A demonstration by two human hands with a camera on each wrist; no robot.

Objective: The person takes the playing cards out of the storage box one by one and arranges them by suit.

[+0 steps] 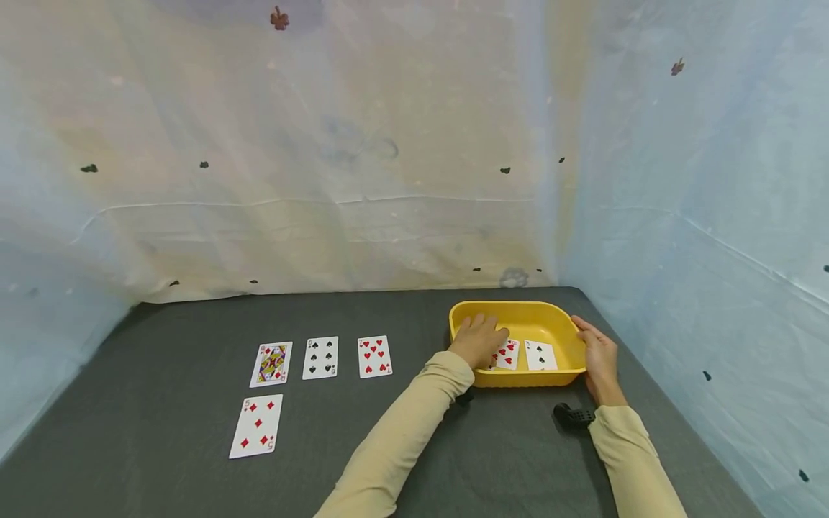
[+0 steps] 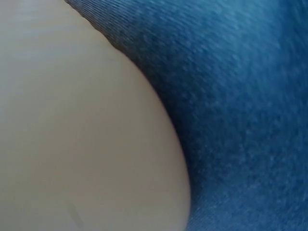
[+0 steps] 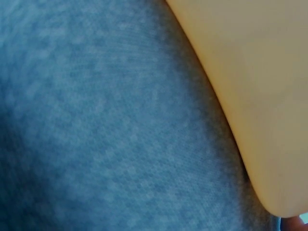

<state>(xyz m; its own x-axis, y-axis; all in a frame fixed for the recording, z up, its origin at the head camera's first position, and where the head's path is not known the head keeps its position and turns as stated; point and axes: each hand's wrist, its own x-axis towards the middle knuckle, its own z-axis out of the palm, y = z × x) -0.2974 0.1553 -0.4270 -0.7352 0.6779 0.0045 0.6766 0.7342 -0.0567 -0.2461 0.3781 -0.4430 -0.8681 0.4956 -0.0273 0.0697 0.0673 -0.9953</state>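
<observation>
A yellow tray [image 1: 518,308] stands at the right of the dark table, with playing cards in it. My left hand [image 1: 478,340] reaches over its left end, fingers extended and thumb beside a red hearts card [image 1: 507,354] that it partly covers. Right of that card lies a low spades card [image 1: 541,355], face up. My right hand [image 1: 599,358] grips the tray's right rim, thumb and fingers at the edge. Both wrist views show mostly blurred skin and bluish cloth close up.
Left of the tray, face up on the dark cloth [image 1: 194,403], lie a seven of hearts [image 1: 374,356], a six of spades [image 1: 320,357], a queen of diamonds [image 1: 271,364] and a five of diamonds [image 1: 256,426]. Pale sheeting [image 1: 363,144] hangs behind and at both sides.
</observation>
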